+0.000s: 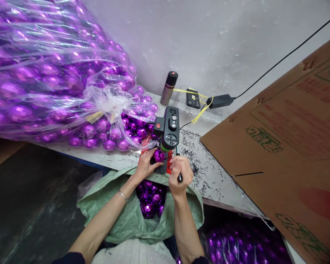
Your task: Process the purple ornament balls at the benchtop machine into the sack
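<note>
A small black machine (171,126) with a red switch and round vents stands on the table. Under its green-rimmed head sits a shiny purple ball (159,156). My left hand (147,164) has its thumb and fingers around the left and near sides of that ball. My right hand (180,172) is wrapped round the machine's lever, whose black handle (180,178) pokes out below the fist. Directly below my hands, an open green sack (104,205) holds more purple balls (152,198).
A large clear bag of purple balls (52,80) fills the left. A spray can (169,88), black adapter (220,101) and cable stand behind. Black scraps (200,165) litter the table (217,192). At the right leans a big cardboard box (280,146).
</note>
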`<state>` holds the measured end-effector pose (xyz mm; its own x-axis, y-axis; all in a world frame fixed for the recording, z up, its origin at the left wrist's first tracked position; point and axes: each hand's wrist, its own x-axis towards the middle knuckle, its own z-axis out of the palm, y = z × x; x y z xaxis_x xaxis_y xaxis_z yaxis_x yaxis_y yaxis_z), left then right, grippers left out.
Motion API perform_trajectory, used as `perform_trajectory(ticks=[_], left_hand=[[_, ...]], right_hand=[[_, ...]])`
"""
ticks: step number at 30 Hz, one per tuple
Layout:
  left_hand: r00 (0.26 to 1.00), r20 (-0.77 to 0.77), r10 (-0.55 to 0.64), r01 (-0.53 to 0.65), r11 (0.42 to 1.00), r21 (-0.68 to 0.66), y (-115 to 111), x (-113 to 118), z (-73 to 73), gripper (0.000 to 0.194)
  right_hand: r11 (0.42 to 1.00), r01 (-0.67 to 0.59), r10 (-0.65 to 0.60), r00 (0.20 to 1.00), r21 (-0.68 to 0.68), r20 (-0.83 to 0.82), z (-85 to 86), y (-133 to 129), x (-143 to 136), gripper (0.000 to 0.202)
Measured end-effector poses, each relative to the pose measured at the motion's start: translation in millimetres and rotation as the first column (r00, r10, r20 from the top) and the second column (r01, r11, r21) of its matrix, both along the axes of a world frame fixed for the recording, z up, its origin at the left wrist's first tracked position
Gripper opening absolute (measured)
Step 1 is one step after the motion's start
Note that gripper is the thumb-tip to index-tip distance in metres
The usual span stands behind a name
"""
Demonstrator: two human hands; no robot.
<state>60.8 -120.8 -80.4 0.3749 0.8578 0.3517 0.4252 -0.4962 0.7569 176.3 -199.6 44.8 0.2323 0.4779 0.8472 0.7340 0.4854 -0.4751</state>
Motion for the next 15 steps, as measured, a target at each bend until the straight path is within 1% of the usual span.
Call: perform_trajectory(ticks=[5, 7, 10, 15], left_hand=[[1.0, 0.019, 0.001, 0.0, 1.0, -0.019, -1.4, 0.6, 3.6, 0.062], [1.0, 0.028, -0.003, 0.004, 1.0, -0.019, -1.7, 1.0, 4.4, 0.061], [0.999, 0.04, -0.006, 0.006, 1.0, -0.006, -1.9, 1.6, 4.6, 0.058], [0.999, 0.048, -0.008, 0.008, 1.0, -0.001, -2.4, 2.2, 4.3, 0.058]], right_hand=[[0.999, 0.034, -0.033, 0.999, 0.033, -0.01, -28.3, 1.6, -2.6, 0.026], [0.998, 0.034, -0.034, 0.999, 0.048, -0.012, -36.9, 2.5, -2.3, 0.027], [0.998, 0.029, -0.028, 0.999, 0.05, -0.022, -43.5, 3.0, -1.4, 0.027], [0.998, 0.035, -0.034, 0.999, 0.042, -0.031, -48.2, 3.3, -1.5, 0.028]])
